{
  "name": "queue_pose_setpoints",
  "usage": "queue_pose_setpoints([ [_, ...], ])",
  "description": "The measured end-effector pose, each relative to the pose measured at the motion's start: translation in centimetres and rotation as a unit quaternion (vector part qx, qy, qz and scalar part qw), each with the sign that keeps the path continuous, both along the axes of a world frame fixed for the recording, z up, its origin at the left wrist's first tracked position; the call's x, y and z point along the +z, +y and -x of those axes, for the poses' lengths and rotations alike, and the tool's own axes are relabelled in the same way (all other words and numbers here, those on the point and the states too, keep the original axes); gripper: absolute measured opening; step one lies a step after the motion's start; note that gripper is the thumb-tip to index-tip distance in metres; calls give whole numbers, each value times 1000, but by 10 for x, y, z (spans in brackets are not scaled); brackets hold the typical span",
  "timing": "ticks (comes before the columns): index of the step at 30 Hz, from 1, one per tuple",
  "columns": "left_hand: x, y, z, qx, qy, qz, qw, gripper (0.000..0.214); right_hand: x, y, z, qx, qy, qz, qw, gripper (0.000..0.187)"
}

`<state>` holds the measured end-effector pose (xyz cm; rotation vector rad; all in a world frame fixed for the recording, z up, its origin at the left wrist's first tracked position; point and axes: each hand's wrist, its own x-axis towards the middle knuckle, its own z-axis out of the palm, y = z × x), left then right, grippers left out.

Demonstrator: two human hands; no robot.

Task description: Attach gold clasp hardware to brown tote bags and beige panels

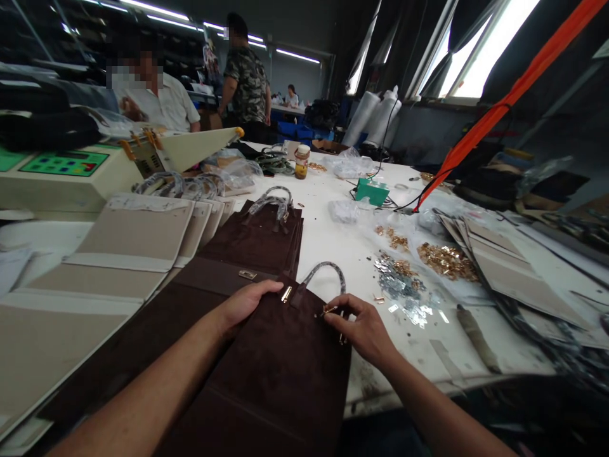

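Note:
A dark brown suede bag panel lies on the white table in front of me, its wrapped handle arching at the far edge. My left hand rests flat on the panel's top edge, fingers stretched, beside a gold clasp. My right hand pinches a small gold metal fitting at the panel's top right corner. Further brown panels are stacked behind it.
Beige panels fan out at left beside a cream machine. Piles of gold fittings and silver bits lie at right, with a tool, a jar, a green box and an orange strap. Two people stand beyond the table.

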<state>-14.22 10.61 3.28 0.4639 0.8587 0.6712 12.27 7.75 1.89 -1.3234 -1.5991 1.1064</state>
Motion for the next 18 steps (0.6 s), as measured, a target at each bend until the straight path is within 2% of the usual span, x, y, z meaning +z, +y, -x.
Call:
queue_pose_setpoints([
  [6,-5,2,1,-8,-16,-2,1000,31,-10,1,-4,6,89,17,996,22],
  [13,-7,2,1,-8,-3,-5,1000,32,-9,-2,-1,-3,48,3,999,18],
  [18,-9,2,1,-9,-4,-12,1000,33,-12,-2,4,-22,14,-38,999,12],
])
